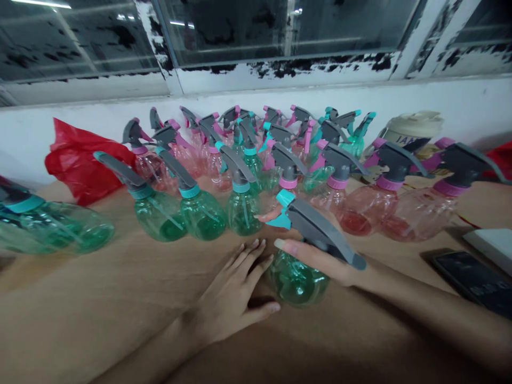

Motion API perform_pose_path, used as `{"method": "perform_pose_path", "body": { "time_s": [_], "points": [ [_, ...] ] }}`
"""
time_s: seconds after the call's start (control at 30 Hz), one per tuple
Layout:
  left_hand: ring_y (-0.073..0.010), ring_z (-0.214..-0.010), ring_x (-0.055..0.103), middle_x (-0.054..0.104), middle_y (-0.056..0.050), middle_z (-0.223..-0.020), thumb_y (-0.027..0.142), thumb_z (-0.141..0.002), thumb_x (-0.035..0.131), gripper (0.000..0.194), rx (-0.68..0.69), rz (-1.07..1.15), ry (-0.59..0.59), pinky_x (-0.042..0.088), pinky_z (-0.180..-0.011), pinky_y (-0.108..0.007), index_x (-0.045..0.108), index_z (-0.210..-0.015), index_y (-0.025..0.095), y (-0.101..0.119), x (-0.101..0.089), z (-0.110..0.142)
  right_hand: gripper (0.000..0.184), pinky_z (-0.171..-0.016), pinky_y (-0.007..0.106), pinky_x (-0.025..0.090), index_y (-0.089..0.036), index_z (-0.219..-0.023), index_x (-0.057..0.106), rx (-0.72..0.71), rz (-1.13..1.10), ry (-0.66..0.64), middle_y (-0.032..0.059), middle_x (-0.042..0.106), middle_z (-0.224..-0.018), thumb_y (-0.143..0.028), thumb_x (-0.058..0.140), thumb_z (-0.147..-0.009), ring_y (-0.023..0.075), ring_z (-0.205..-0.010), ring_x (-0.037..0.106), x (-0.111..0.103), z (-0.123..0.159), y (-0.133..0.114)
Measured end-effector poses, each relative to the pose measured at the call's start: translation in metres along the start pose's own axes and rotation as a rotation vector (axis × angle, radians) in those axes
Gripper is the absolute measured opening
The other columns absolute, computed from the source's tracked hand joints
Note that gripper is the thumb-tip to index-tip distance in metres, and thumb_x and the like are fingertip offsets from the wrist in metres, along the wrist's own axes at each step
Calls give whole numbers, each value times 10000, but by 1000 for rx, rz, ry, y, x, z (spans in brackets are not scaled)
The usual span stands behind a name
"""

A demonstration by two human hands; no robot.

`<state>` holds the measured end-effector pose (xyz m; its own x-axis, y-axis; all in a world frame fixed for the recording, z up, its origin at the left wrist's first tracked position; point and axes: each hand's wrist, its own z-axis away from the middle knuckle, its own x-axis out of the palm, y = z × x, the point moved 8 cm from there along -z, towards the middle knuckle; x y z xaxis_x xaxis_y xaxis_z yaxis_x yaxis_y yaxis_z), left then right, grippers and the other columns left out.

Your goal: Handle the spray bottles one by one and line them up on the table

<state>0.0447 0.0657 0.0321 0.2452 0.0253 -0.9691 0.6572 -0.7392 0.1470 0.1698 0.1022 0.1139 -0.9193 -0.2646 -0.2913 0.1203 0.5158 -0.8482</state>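
Right hand gripped a green spray bottle; left hand lay on the table. More bottles stood beyond.

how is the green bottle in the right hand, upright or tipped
Upright: the green bottle has its grey spray head above its body, the right hand gripping near its neck.

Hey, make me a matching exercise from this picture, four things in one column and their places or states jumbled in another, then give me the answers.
Column one:
1. Large red bag
2. Phone
3. Left hand
4. Right hand

Column two:
A. Palm down on the table
B. Holding a green spray bottle
C. Toward the right edge, screen up
D. Toward the left, near the wall

Pairs: 1-D, 2-C, 3-A, 4-B
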Motion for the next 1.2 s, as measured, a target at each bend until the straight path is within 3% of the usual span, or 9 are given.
{"method": "perform_pose_path", "body": {
  "time_s": [0.3,0.53,0.7,0.83,1.03,1.2],
  "points": [
    [-332,-1361,330,362,-167,-1479,532,-866,595,835,4,-19,4,334,-1082,-516,170,-1488,172,2,-3,-1,248,-661,282,534,-231,-1048,619,8,-43,-40,0,677,-890,-252,647,-803,146,-714,653,1,-1,-3],
    [-320,-1368,320,359,-172,-1481,506,-876,593,832,13,-31,14,331,-1089,-500,158,-1482,137,3,-2,-2,257,-642,278,520,-233,-1063,626,-9,-36,-39,4,662,-888,-310,627,-819,137,-688,635,1,-1,-2],
    [-311,-1372,315,354,-170,-1484,495,-896,571,798,5,-32,16,308,-1103,-490,162,-1480,136,3,-1,-2,300,-728,297,523,-226,-1095,635,-83,3,-4,27,676,-942,-340,647,-818,166,-804,656,0,1,-5],
    [-321,-1372,310,359,-172,-1481,516,-892,570,780,1,-24,-6,307,-1100,-495,211,-1464,126,2,1,-1,285,-659,279,519,-225,-1104,640,-108,32,4,16,684,-883,-333,624,-840,147,-712,645,0,1,-6],
    [-319,-1378,297,349,-168,-1487,528,-895,558,757,-8,19,-11,281,-1110,-500,251,-1459,129,0,4,-1,159,-655,281,509,-213,-958,649,-169,112,-50,4,682,-813,-326,568,-882,136,-687,635,2,-3,-15],
    [-314,-1383,287,337,-164,-1495,522,-900,555,761,-14,35,-8,279,-1108,-504,227,-1471,140,-2,4,0,160,-618,289,481,-203,-813,615,-196,162,-5,-4,626,-717,-323,542,-889,134,-650,605,-2,-2,-18]
  ]
}}
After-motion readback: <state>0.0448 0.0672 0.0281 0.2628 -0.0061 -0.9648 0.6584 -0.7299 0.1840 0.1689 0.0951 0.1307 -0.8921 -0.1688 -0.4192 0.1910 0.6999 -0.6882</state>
